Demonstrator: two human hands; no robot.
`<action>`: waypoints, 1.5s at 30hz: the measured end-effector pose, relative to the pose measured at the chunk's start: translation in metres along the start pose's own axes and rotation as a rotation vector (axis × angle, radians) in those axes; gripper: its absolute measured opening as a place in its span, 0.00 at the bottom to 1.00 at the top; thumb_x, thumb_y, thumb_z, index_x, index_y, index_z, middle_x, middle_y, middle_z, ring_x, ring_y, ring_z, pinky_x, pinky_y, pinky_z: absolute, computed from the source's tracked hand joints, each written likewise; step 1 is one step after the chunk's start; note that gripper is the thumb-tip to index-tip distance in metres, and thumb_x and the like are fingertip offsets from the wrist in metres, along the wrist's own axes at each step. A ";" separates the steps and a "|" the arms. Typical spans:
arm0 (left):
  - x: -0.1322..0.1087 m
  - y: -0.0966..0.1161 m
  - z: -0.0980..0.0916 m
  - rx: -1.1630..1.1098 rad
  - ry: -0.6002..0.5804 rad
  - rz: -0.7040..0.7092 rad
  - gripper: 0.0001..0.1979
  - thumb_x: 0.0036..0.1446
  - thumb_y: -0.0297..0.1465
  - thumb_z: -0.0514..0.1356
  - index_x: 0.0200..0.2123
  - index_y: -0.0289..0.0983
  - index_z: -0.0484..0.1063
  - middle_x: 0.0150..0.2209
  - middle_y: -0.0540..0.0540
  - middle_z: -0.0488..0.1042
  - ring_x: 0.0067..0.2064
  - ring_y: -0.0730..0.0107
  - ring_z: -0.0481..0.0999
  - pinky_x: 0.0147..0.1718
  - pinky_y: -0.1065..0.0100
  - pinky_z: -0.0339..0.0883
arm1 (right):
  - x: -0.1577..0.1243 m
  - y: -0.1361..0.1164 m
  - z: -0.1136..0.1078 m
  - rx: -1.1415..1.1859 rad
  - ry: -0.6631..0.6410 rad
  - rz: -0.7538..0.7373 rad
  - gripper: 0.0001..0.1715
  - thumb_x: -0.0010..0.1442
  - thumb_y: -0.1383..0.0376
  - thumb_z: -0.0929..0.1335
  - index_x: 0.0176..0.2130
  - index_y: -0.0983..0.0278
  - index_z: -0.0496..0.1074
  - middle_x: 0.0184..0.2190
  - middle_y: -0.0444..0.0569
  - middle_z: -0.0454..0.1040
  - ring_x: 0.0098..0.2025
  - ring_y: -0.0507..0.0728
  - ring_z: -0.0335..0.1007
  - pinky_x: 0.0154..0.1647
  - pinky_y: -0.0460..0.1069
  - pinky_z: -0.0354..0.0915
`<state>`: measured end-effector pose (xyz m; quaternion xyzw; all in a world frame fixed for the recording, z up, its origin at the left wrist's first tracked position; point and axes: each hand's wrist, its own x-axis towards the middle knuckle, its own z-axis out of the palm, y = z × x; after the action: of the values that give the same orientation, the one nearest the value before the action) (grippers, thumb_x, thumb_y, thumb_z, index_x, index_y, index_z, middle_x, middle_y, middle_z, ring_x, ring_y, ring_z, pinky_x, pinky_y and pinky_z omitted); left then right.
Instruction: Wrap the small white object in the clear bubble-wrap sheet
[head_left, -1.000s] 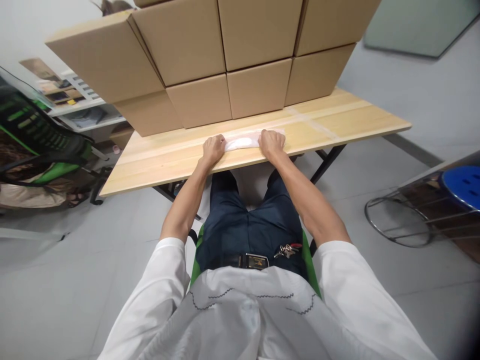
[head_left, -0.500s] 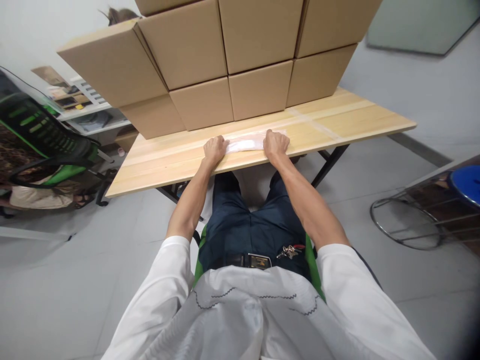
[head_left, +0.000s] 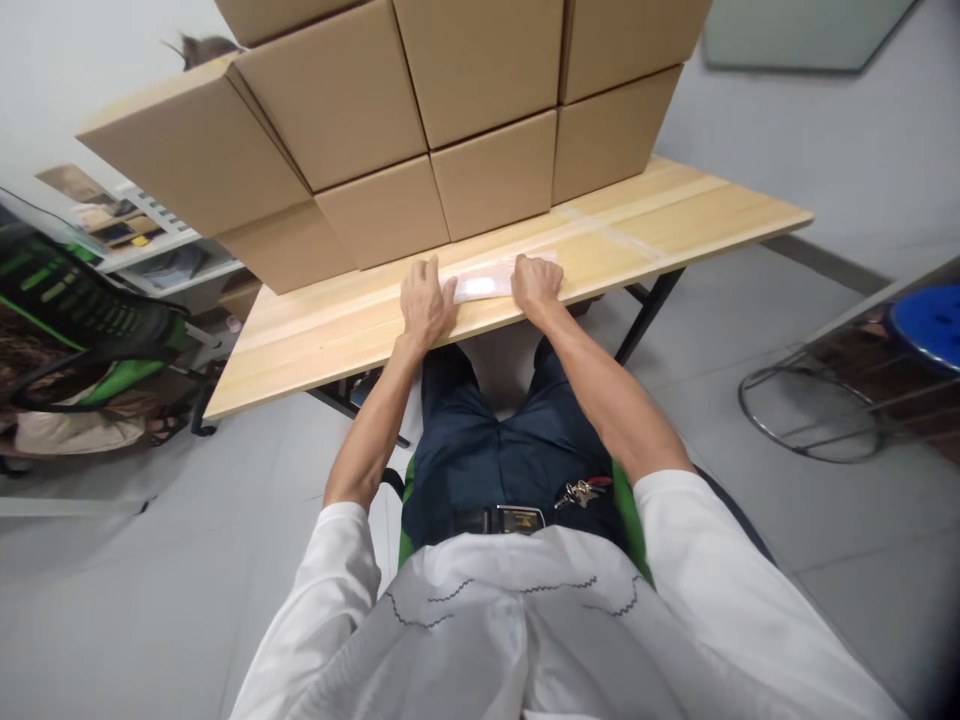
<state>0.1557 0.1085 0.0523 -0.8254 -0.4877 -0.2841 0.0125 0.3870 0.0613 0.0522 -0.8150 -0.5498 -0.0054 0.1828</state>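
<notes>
A narrow, shiny, see-through plastic packet (head_left: 484,283) lies flat along the front of the wooden table (head_left: 322,350). At its left end is my left hand (head_left: 426,304), its fingers loosened and the thumb apart, resting by the packet's edge. My right hand (head_left: 537,284) is closed in a fist on the right end, with a bit of the plastic showing beyond the knuckles. What the packet holds, if anything, cannot be made out through the glare.
Stacked cardboard boxes (head_left: 382,210) stand along the back of the table. Clear tape (head_left: 626,240) runs across the tabletop at right. A blue stool (head_left: 930,325) is at the far right. On the left, a person sits by a black and green chair (head_left: 82,320), near white shelves (head_left: 161,250).
My left hand has loosened from a fist, its fingers lifting and thumb moving apart. The right hand stays closed on the packet. The whole view has shifted and tilted slightly.
</notes>
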 end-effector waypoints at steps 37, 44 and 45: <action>0.011 0.053 0.018 0.230 -0.311 0.173 0.30 0.81 0.45 0.44 0.68 0.36 0.74 0.65 0.21 0.82 0.66 0.25 0.85 0.60 0.38 0.79 | 0.003 0.006 0.003 0.030 0.214 -0.738 0.14 0.85 0.70 0.64 0.57 0.65 0.79 0.59 0.61 0.85 0.66 0.68 0.76 0.76 0.61 0.66; 0.018 0.050 0.022 0.191 -0.321 0.137 0.28 0.79 0.47 0.48 0.65 0.35 0.75 0.67 0.19 0.83 0.68 0.22 0.85 0.61 0.34 0.80 | 0.001 0.008 0.010 0.008 0.148 -0.746 0.18 0.89 0.64 0.65 0.64 0.68 0.80 0.65 0.63 0.86 0.69 0.68 0.78 0.78 0.60 0.67; 0.019 0.048 0.024 0.197 -0.322 0.138 0.27 0.79 0.46 0.49 0.64 0.36 0.75 0.66 0.20 0.84 0.67 0.23 0.85 0.61 0.35 0.80 | 0.001 0.009 0.011 0.016 0.144 -0.747 0.18 0.89 0.64 0.66 0.65 0.69 0.80 0.66 0.63 0.86 0.69 0.68 0.79 0.78 0.60 0.67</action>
<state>0.2121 0.1059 0.0536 -0.8864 -0.4511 -0.0979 0.0348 0.3934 0.0628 0.0400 -0.5545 -0.7948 -0.1248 0.2125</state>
